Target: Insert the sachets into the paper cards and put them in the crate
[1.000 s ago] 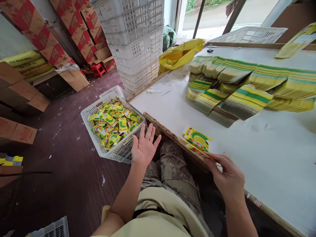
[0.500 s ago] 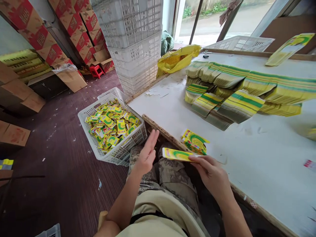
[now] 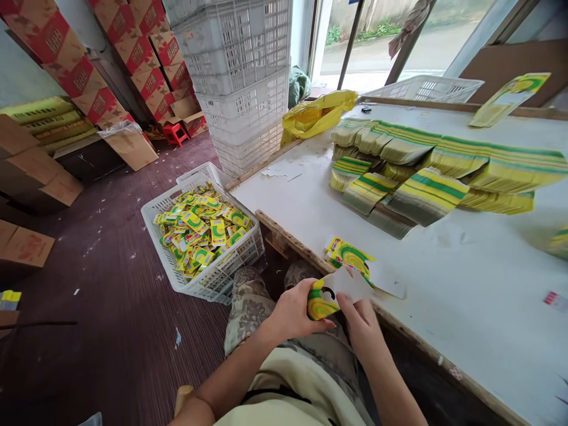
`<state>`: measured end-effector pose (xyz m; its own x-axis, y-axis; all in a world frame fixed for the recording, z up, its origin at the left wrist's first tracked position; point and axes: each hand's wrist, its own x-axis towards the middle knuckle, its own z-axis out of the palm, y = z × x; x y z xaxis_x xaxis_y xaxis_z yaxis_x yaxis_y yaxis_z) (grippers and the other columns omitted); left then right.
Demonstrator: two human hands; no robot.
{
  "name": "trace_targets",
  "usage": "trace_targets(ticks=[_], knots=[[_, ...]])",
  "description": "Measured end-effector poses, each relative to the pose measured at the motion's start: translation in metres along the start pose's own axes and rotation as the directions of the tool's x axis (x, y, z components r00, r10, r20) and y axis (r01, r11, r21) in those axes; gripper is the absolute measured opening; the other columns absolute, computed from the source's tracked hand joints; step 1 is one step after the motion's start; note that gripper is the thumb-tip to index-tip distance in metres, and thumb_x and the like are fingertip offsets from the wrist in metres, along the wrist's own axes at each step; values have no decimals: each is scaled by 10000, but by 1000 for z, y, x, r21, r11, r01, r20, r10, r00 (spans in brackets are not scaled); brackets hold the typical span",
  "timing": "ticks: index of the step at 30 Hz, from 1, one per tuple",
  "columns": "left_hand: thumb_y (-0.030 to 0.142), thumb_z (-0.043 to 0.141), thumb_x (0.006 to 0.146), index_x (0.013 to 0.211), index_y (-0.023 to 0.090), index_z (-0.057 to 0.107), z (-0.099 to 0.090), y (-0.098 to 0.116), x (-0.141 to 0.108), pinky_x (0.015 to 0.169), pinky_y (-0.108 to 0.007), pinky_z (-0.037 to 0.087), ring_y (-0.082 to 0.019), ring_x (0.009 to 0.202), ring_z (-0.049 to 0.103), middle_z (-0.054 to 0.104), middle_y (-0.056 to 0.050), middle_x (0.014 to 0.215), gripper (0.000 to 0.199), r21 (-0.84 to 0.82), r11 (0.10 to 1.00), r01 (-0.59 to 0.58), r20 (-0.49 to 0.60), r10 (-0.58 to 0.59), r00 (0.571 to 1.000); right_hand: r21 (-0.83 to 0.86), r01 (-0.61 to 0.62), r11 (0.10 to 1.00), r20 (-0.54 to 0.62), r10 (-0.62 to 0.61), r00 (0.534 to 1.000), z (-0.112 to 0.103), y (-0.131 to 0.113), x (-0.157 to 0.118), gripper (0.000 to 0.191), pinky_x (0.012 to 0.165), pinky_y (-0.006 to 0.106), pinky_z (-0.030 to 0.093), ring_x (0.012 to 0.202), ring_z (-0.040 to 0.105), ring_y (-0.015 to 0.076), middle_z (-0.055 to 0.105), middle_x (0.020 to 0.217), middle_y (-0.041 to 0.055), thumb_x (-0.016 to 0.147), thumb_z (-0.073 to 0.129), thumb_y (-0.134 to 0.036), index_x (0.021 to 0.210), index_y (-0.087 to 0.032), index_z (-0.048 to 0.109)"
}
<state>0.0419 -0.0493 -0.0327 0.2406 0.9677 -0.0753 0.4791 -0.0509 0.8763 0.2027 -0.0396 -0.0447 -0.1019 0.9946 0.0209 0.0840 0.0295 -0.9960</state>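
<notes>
A yellow and green carton with a white flap is held between both hands above my lap. My left hand grips its left end, fingers wrapped round it. My right hand pinches the white flap near a dark cut-out. Just beyond, on the table's near edge, lie more yellow cartons with a white flap spread to the right. To the left, a white crate holds a heap of small yellow and green packets.
Stacks of flat cartons and a yellow bag lie on the white table. Tall white crates stand behind the packet crate. Red-and-brown boxes and a red stool are at the back left.
My left hand has moved right and closed on the carton. The carton has turned, and its white flap now shows. My right hand has shifted slightly left.
</notes>
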Motion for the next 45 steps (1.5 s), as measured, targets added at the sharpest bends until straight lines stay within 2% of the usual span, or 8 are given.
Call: trace_targets(ticks=[3, 6, 15, 19, 27, 37, 42, 45], knots=[[412, 789, 665, 1376, 255, 373, -3, 1, -1, 968, -425, 463, -295, 1128, 588, 568, -97, 1297, 838, 141, 984, -106, 34, 102, 994, 328, -379, 866, 289, 290, 912, 7, 3, -2, 460, 934, 467, 520, 1151, 593, 298, 604, 1284, 133, 918, 524, -478, 1311, -238, 536], [352, 783, 674, 1385, 288, 347, -5, -1, -1, 958, -410, 474, -284, 1151, 575, 534, -88, 1320, 837, 182, 966, -185, 97, 170, 981, 381, -476, 793, 364, 344, 865, 5, -2, -3, 467, 883, 444, 541, 1107, 616, 295, 622, 1266, 106, 860, 614, -500, 1259, -259, 597], [198, 739, 656, 1313, 288, 325, -2, -2, 4, 946, -404, 478, -272, 1152, 581, 536, -73, 1323, 782, 93, 980, -178, 170, 161, 972, 316, -332, 889, 294, 241, 925, 2, -2, -1, 619, 998, 479, 463, 1178, 581, 296, 611, 1306, 109, 850, 564, -647, 1327, -253, 567], [161, 674, 672, 1150, 257, 372, 1, -5, 7, 802, -359, 501, -228, 929, 640, 623, -36, 1089, 573, 57, 995, -84, 140, 75, 987, 157, -53, 986, 108, 36, 994, 9, 5, -4, 685, 1092, 499, 373, 1268, 513, 296, 529, 1403, 130, 867, 564, -609, 1437, -246, 449], [163, 686, 638, 1094, 223, 368, 11, -11, 13, 790, -334, 494, -198, 923, 584, 505, -50, 1066, 559, -80, 995, -55, -155, 42, 987, -255, 321, 912, 321, -234, 918, -1, -6, 3, 423, 1057, 415, 431, 1328, 462, 240, 411, 1500, 103, 931, 461, -153, 1310, -283, 596], [330, 814, 580, 1213, 193, 532, 2, -13, 4, 897, -356, 516, -245, 1011, 608, 596, -83, 1139, 706, 60, 992, -107, 55, 104, 993, -321, 320, 891, 649, -39, 760, -36, 4, 16, 225, 1003, 433, 483, 1249, 538, 304, 510, 1414, 95, 905, 601, -370, 1081, -301, 721], [188, 778, 599, 1250, 195, 523, 4, -9, 7, 935, -378, 517, -275, 1073, 612, 611, -92, 1175, 699, 135, 974, -180, 53, 175, 983, -311, 226, 923, 493, -47, 869, -21, 16, 12, 275, 971, 463, 496, 1191, 568, 313, 580, 1304, 111, 846, 653, -386, 1088, -265, 701], [226, 781, 654, 1166, 233, 594, -39, -11, 15, 876, -362, 536, -251, 970, 645, 639, -50, 1069, 545, 216, 964, -156, -158, 192, 969, -210, 117, 971, 355, -36, 934, -28, 18, 17, 536, 982, 444, 487, 1199, 568, 281, 558, 1344, 126, 859, 639, -398, 1361, -272, 501]])
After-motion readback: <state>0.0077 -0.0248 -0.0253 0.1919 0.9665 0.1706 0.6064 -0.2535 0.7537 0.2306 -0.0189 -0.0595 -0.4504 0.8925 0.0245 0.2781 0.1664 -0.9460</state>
